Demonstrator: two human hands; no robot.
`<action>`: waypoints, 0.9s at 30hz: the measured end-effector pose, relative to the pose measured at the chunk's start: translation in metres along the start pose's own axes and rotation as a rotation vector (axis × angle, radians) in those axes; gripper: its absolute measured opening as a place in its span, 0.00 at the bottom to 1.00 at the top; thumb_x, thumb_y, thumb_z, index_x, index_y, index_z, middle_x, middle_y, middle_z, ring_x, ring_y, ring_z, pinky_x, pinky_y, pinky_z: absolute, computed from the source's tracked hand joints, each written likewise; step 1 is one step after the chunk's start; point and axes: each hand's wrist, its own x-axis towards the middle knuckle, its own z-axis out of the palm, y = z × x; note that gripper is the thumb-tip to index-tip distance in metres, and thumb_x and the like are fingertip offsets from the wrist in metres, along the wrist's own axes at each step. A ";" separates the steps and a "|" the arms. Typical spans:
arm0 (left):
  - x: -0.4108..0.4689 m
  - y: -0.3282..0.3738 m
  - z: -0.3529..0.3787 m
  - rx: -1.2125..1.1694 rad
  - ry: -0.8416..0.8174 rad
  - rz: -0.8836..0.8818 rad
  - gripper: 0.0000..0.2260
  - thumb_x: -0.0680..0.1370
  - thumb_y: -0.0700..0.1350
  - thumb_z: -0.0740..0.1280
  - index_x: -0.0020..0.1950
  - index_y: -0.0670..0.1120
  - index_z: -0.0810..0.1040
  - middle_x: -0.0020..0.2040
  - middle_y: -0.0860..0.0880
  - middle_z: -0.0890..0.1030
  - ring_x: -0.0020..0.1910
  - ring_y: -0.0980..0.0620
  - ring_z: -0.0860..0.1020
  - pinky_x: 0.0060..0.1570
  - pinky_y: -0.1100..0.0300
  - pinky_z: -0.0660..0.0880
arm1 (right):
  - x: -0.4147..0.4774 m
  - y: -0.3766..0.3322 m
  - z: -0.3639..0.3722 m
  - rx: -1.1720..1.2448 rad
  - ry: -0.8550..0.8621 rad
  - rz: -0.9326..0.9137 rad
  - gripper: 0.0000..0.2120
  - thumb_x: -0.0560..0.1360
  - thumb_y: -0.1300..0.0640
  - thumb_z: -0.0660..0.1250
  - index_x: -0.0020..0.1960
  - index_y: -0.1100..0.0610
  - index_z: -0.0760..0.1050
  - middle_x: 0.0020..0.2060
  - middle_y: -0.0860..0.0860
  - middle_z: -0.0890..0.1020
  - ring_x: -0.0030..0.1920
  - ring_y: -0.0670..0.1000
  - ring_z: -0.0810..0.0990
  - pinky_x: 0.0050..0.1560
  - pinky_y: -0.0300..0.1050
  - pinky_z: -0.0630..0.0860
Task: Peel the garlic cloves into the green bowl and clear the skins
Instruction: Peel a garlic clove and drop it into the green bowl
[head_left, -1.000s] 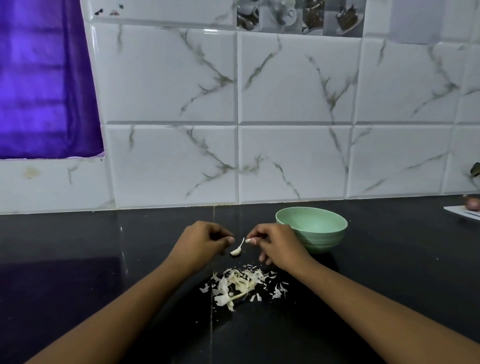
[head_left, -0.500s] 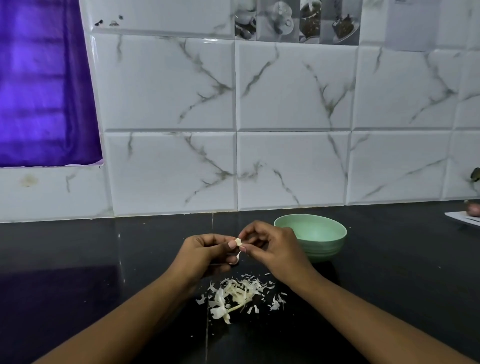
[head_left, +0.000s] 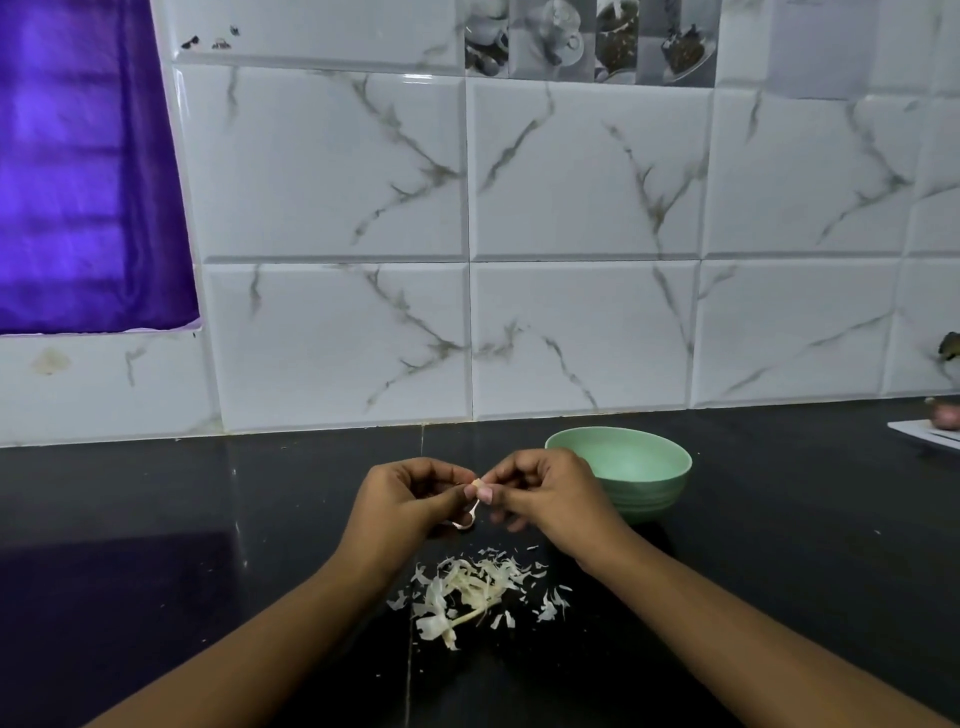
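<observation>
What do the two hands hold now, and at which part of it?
A garlic clove, pinched between the left hand and the right hand; which part each one holds is hidden from view.

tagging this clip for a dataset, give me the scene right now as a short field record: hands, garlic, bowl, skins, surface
counter: dark, glossy
wall: white marbled tiles
left hand: pinches the garlic clove, fingers curled
right hand: pinches the same clove from the other side
skin strip: curls down from the clove
green bowl: upright on the counter, just beyond the right hand; no cloves visible inside
skin pile: loose on the counter, nearer the person than the hands
</observation>
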 end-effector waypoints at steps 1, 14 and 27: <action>0.000 0.000 0.000 0.022 0.001 0.032 0.03 0.71 0.37 0.74 0.44 0.41 0.83 0.34 0.44 0.84 0.30 0.54 0.81 0.31 0.64 0.77 | 0.000 0.000 0.000 0.014 -0.001 0.012 0.04 0.71 0.62 0.73 0.39 0.55 0.81 0.33 0.56 0.84 0.32 0.48 0.81 0.32 0.40 0.77; 0.003 -0.006 0.002 0.009 -0.025 0.131 0.04 0.70 0.37 0.74 0.44 0.43 0.84 0.34 0.42 0.84 0.31 0.51 0.80 0.35 0.62 0.77 | -0.002 -0.007 -0.002 0.251 -0.074 0.192 0.06 0.76 0.61 0.67 0.40 0.56 0.76 0.36 0.56 0.83 0.28 0.49 0.80 0.31 0.41 0.76; 0.003 -0.006 0.002 0.140 0.108 0.199 0.04 0.71 0.42 0.75 0.44 0.49 0.85 0.33 0.49 0.84 0.34 0.50 0.84 0.38 0.58 0.81 | -0.002 -0.006 -0.001 0.066 -0.071 0.225 0.07 0.76 0.63 0.67 0.39 0.59 0.75 0.26 0.50 0.79 0.24 0.46 0.77 0.26 0.39 0.76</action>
